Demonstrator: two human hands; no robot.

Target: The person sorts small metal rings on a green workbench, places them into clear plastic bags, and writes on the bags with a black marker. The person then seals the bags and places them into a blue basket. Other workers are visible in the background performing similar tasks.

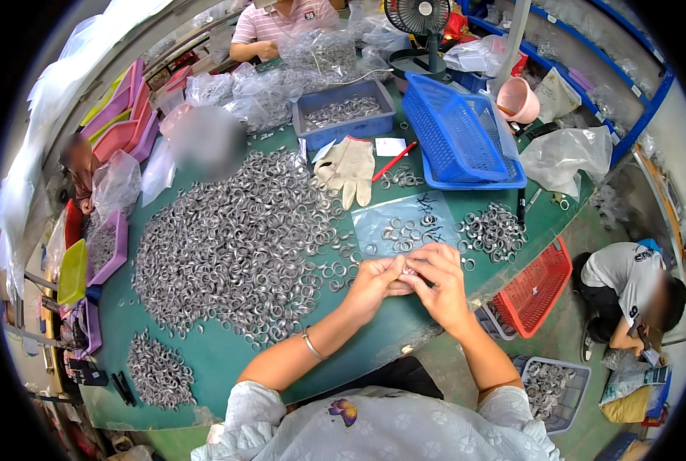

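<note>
Both hands meet over the near edge of the green table. My left hand and my right hand pinch a small silvery metal ring between their fingertips, mostly covered by the fingers. Just beyond them lies a clear plastic bag with dark handwriting and several loose rings on it. To the left spreads a large heap of grey metal rings. A smaller pile of rings sits to the right of the bag.
Past the bag lie a white work glove and a red pen. Blue baskets and a grey-blue bin of rings stand farther back. Another ring pile is at near left. A red crate stands off the right edge, near a crouching person.
</note>
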